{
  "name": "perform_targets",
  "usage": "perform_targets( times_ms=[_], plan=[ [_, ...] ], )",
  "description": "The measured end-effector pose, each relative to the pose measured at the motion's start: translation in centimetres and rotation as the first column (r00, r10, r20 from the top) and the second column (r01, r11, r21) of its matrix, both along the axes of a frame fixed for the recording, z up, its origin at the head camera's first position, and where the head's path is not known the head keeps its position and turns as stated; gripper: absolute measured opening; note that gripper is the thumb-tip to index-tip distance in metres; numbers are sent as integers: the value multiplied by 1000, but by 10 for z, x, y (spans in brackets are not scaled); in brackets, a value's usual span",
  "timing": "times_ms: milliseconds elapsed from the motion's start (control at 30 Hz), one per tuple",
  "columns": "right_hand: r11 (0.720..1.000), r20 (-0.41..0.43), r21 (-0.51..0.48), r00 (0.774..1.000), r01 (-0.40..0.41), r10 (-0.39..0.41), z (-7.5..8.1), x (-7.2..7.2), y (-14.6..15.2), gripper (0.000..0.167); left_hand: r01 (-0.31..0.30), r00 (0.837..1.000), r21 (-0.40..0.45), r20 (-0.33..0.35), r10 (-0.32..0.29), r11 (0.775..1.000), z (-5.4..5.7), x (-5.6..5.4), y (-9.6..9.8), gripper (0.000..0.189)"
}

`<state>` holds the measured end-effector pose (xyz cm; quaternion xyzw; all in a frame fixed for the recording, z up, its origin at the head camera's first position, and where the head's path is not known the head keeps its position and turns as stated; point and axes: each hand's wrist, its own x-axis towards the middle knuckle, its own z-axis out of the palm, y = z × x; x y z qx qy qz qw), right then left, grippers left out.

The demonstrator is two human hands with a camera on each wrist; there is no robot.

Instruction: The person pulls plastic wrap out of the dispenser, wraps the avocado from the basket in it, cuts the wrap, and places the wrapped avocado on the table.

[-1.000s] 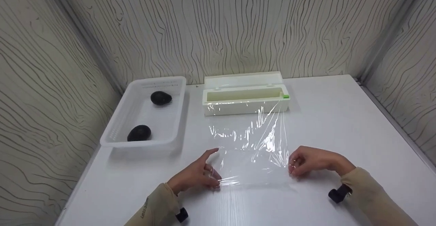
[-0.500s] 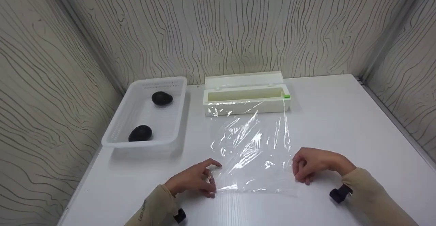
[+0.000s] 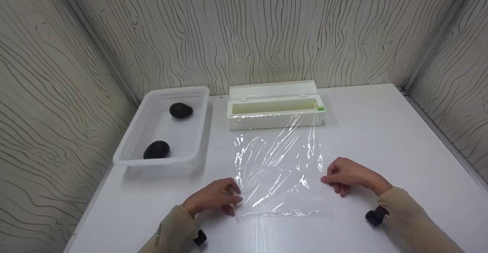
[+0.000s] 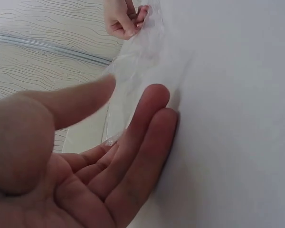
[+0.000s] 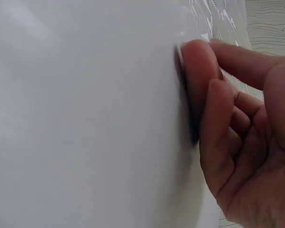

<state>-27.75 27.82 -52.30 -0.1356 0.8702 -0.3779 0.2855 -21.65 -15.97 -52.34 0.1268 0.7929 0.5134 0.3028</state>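
Observation:
A sheet of clear plastic wrap (image 3: 274, 176) stretches over the white table from the front of an open white wrap dispenser box (image 3: 276, 121). At the sheet's left edge my left hand (image 3: 213, 197) has its thumb apart from its loosely bent fingers. The left wrist view shows film (image 4: 126, 102) beside those fingers (image 4: 142, 156) and a gap under the thumb. My right hand (image 3: 349, 176) pinches the sheet's right edge, thumb tip right at the film. In the right wrist view, the remaining fingers (image 5: 218, 123) curl low over the table, and the index fingertip is hidden.
A translucent white plastic basket (image 3: 198, 142) stands at the left with two dark avocados, one at the back (image 3: 181, 110) and one at the front (image 3: 156, 150). A green piece (image 3: 320, 108) sits at the box's right end. Wood-patterned walls (image 3: 267, 28) enclose the table.
The wrap's near part has shifted and its creases have changed. My left thumb has come away from the front corner. My right hand has moved slightly away from me along the right edge.

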Motion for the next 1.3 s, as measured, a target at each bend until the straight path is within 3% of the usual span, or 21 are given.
perform_targets(
  times_ms=[300,467,533,600,633,667,733,800,833,867,900,967,1067,1133,1200,1300],
  plan=[
    [997,-55,79,998,-25,29,1,1,2,28,15,990,-147,-135,-35,989,2,-2,1,29],
    [992,-132,103,988,-69,82,0,3,6,25,8,970,-293,-229,-78,956,8,1,0,32],
    [991,-183,97,977,-93,109,0,4,4,25,13,950,-339,-289,-117,941,11,1,0,34],
    [990,-234,86,963,-114,131,-1,4,1,27,9,918,-383,-363,-159,924,11,1,0,38],
    [989,-261,79,955,-122,138,-1,4,-1,28,2,891,-403,-414,-184,915,11,1,0,41],
    [989,-295,74,944,-129,145,-2,4,-2,31,-10,856,-421,-472,-209,907,10,1,1,45],
    [989,-346,62,926,-137,150,-1,5,-5,39,-48,769,-466,-582,-265,884,8,-1,3,57],
    [987,-385,74,909,-139,157,-1,6,-7,52,-83,690,-508,-650,-319,857,5,-3,6,76],
    [986,-396,83,904,-141,163,0,7,-9,60,-95,659,-531,-668,-346,842,4,-4,7,87],
    [985,-401,98,900,-143,171,0,8,-10,69,-103,642,-557,-670,-373,824,2,-5,8,96],
    [982,-401,119,898,-143,180,1,9,-12,78,-106,635,-591,-659,-403,800,0,-6,9,104],
    [972,-401,184,892,-146,209,2,12,-14,92,-82,657,-642,-610,-443,763,-2,-8,9,112],
    [947,-402,295,882,-129,245,3,17,-17,102,-35,707,-703,-520,-479,711,-5,-9,7,111],
    [926,-403,360,877,-110,261,3,19,-18,102,-13,727,-722,-482,-489,692,-7,-9,5,108],
    [914,-394,394,882,-91,258,4,20,-17,100,-6,732,-738,-462,-500,675,-7,-9,3,108],
    [909,-381,409,890,-83,252,2,20,-15,101,-12,727,-751,-460,-510,660,-6,-8,1,110]
  ],
)
